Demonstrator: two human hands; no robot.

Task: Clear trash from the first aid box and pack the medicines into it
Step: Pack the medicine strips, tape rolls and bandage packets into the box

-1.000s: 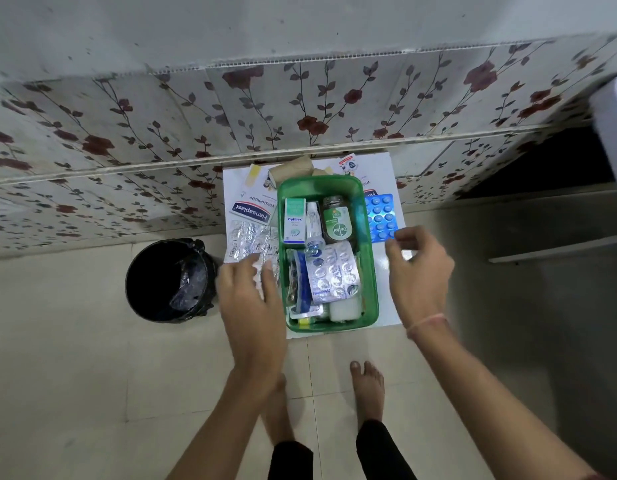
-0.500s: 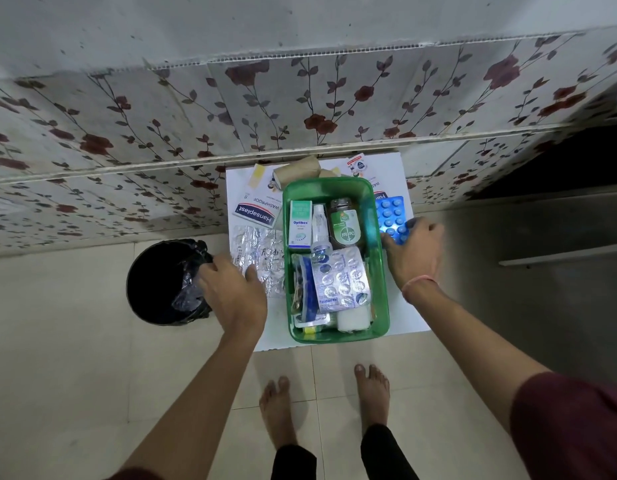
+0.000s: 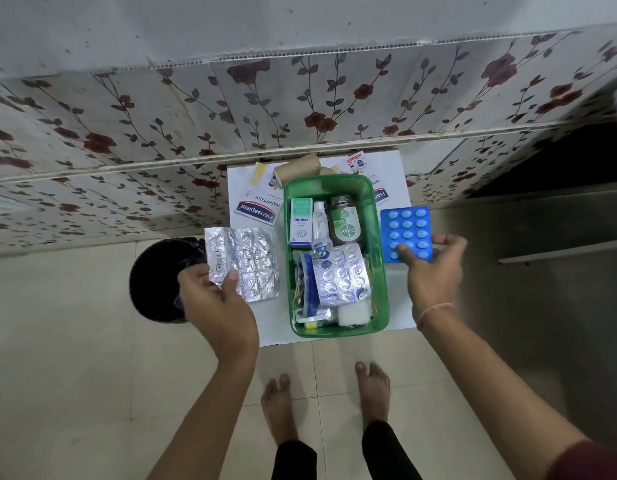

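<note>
The green first aid box (image 3: 378,216) sits on a small white table (image 3: 272,327) against the wall. It holds an Optibex carton (image 3: 301,221), a Dettol bottle (image 3: 345,226), a silver tablet strip (image 3: 338,275), a white roll and other packets. My left hand (image 3: 213,303) grips a crumpled silver blister strip (image 3: 244,261) lifted just left of the box. To the right of the box, my right hand (image 3: 431,268) holds a blue tablet strip (image 3: 405,230) by its near edge.
A black bin (image 3: 154,282) with a dark liner stands on the floor left of the table. Hansaplast packets (image 3: 258,207), a brown cardboard tube (image 3: 295,171) and small sachets lie at the table's back. My bare feet are on the tiles below.
My left hand has picked up the silver blister strip from the table. My right hand has taken hold of the blue tablet strip and lifted it beside the box.
</note>
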